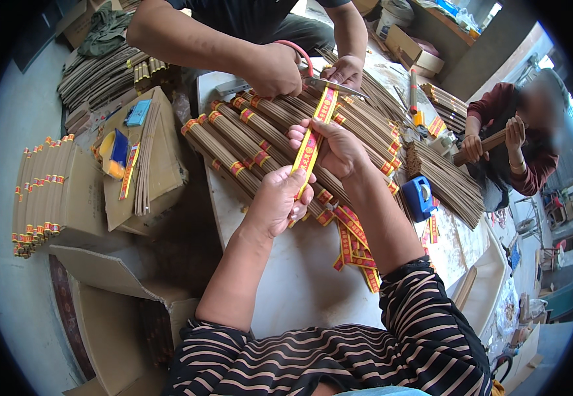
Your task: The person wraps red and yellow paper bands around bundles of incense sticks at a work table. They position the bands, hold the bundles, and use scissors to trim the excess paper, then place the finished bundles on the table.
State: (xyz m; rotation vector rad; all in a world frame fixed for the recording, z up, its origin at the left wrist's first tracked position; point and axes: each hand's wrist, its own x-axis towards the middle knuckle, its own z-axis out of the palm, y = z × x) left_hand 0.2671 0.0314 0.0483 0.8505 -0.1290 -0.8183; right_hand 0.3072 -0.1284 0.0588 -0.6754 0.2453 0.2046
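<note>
My left hand pinches the lower end of a yellow-and-red printed paper strip. Farther up the same strip, my right hand grips it between thumb and fingers, so it runs slanting between both hands. Across the table a co-worker's hand holds red-handled scissors, whose blades lie at the strip's far end. That person's other hand is beside the blade tips. Under my hands lie bundles of thin brown sticks, wrapped with red-and-yellow bands. Loose matching strips are piled near my right forearm.
A blue tape dispenser stands right of my forearm, near loose sticks. At left, cartons carry a blue-and-yellow tape holder, and banded bundles stand beside them. Another person holds sticks at right. An open box is lower left.
</note>
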